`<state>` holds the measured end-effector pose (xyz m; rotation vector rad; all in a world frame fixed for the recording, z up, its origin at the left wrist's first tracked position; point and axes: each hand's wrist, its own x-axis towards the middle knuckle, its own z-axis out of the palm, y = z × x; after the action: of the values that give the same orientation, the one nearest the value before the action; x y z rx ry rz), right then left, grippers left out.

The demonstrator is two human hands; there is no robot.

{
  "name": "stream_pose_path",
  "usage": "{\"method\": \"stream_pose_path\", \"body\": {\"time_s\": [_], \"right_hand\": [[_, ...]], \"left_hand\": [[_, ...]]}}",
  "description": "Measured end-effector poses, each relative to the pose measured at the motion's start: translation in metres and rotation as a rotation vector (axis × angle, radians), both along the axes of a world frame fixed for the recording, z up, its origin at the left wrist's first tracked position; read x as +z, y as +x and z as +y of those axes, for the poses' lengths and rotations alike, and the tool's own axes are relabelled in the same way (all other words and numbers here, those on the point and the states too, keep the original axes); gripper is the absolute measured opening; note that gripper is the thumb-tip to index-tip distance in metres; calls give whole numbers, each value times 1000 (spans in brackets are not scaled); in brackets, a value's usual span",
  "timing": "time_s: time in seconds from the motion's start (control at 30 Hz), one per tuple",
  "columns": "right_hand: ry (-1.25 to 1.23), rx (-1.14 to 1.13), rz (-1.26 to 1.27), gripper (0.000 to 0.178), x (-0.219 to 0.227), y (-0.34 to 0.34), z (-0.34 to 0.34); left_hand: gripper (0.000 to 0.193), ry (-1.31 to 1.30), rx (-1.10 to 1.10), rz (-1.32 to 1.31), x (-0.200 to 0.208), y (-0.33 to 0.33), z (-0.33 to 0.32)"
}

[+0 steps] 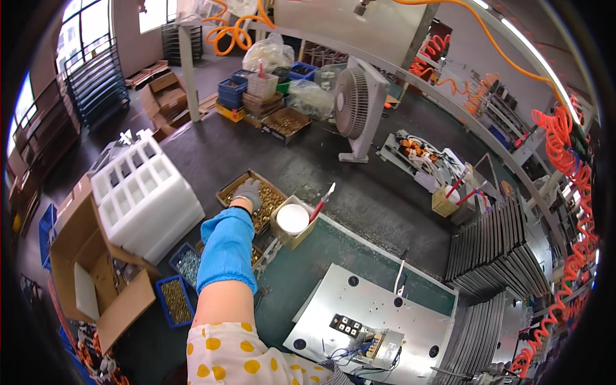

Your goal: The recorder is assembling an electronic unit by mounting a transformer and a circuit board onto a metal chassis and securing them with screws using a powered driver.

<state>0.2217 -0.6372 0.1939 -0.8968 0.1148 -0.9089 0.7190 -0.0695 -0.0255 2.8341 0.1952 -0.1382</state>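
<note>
- The green-topped, pale-edged desk (298,263) is the largest thing I watch.
- On its near right lies a wide silver metal panel (382,309); its loose blue wires (340,352) could snag on a dragged sleeve.
- Left and far of that sits the shallow brown cardboard tray (270,184); a hard push might slide it.
- Just right of the tray, a square tan box (287,237) holds a round white tub (293,219); a wide arm swing could knock both.
- The grey-gloved left hand (249,193) reaches into the tray; I cannot tell its grip.
- Small brass-coloured parts (271,200) surround it; loose fingers could scatter some.
</note>
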Motion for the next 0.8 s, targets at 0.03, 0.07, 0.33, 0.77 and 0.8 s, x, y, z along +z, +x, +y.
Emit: {"method": "stream_pose_path", "body": {"time_s": [0.03, 0.07, 0.33, 0.77, 0.8], "right_hand": [[-30, 59, 27, 32, -3, 2, 7], [-31, 50, 25, 32, -8, 3, 10], [-23, -7, -1, 25, -9, 23, 57], [81, 329, -305, 41, 7, 31, 46], [42, 268, -291, 42, 6, 30, 45]], "left_hand": [[64, 1, -7, -3, -4, 3, 7], [67, 24, 33, 83, -8, 7, 13], [51, 13, 28, 298, -4, 22, 22], [24, -2415, 407, -67, -35, -7, 44], [24, -2408, 401, -47, -22, -18, 29]]}}
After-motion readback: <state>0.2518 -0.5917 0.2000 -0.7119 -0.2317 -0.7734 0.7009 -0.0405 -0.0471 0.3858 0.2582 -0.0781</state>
